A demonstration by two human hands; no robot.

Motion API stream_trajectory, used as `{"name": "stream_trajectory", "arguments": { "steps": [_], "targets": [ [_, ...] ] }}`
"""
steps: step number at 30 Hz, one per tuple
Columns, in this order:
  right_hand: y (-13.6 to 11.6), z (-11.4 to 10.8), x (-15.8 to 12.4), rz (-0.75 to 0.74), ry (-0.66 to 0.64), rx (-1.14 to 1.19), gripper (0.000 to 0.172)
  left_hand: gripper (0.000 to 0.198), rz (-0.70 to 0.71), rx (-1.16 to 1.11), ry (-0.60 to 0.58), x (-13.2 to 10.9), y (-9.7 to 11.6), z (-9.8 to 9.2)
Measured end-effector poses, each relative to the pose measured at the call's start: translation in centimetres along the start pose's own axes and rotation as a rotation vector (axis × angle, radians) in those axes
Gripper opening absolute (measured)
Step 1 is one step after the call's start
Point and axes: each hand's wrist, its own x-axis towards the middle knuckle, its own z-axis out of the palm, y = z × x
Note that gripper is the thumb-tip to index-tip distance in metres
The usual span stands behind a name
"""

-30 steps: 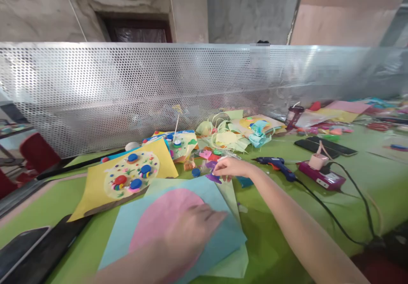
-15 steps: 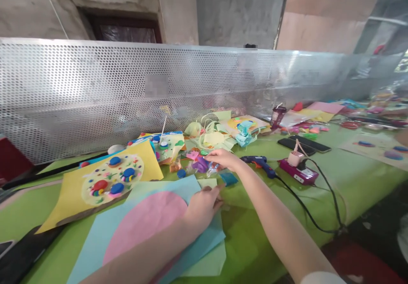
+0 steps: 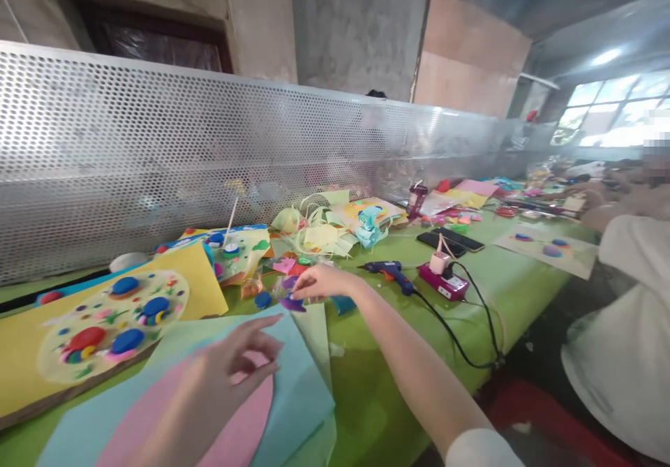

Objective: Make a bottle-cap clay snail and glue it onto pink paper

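My left hand (image 3: 235, 376), slightly blurred, hovers with fingers apart over a pink paper circle (image 3: 246, 418) on a light blue sheet (image 3: 301, 376). A pale green sheet (image 3: 315, 324) shows from under the blue one. Beyond the sheet's far edge, my right hand (image 3: 327, 282) pinches a shiny purple packet (image 3: 292, 304), which looks like soft clay. Near its fingers lie a blue lid (image 3: 262, 300), an orange packet (image 3: 252, 285) and a pink piece (image 3: 284, 265). A blue packet (image 3: 343, 305) is partly hidden below my right wrist.
A glue gun (image 3: 390, 271) lies right of my right hand, its cord near a purple power strip (image 3: 444, 283). Two dark phones (image 3: 460, 238) rest behind it. Yellow decorated paper (image 3: 204, 292) is at left. A perforated metal screen (image 3: 157, 139) borders the table; a person (image 3: 622, 299) sits at right.
My view has turned right. My left hand has lifted off the blue sheet's edge and spread its fingers. My right hand now has the purple packet nearer the sheet.
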Motion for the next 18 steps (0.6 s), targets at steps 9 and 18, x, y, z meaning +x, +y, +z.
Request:
{"name": "stream_trajectory", "arguments": {
  "steps": [9, 18],
  "targets": [
    [-1.7, 2.1, -0.4, -0.062, 0.064, -0.386, 0.032, 0.055, -0.202, -0.376, 0.252, 0.4, -5.7, -4.1],
    [-5.3, 7.7, -1.5, -0.344, 0.01, -0.47, 0.026, 0.069, -0.223, -0.537, 0.103, -1.2, -6.3, -3.1]
  ]
}}
